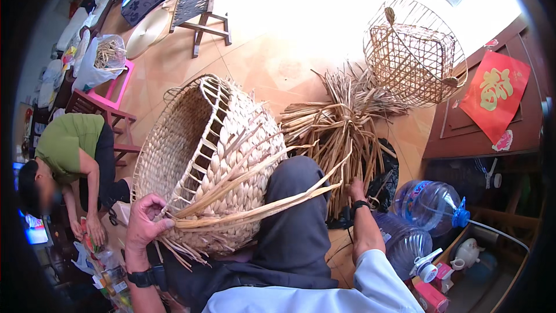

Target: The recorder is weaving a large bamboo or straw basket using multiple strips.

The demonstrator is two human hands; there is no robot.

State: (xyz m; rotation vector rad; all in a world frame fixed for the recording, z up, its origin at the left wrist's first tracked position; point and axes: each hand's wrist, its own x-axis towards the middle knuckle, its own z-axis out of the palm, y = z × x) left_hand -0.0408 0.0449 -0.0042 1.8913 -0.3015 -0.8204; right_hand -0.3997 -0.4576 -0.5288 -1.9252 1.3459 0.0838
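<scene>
A big woven basket (246,156) of pale dried stalks lies tipped on its side against my lap, its hollow turned to the upper left. Round its mouth runs an open ladder-like rim (202,159). My left hand (149,223) pinches the basket's lower edge between thumb and fingers. From beside that hand, long loose strands (272,211) stretch right across the basket and over my raised knee. My right hand (357,190) reaches down to a thick bundle of dried stalks (347,127) on the floor; its fingers are mostly hidden.
An open-lattice basket (411,46) stands beyond the bundle. Large clear plastic bottles (425,206) lie at right, near a brown cabinet (440,127). A person in a green top (72,145) bends over at left. Behind are a folding stool (200,14) and a pink stool (119,90).
</scene>
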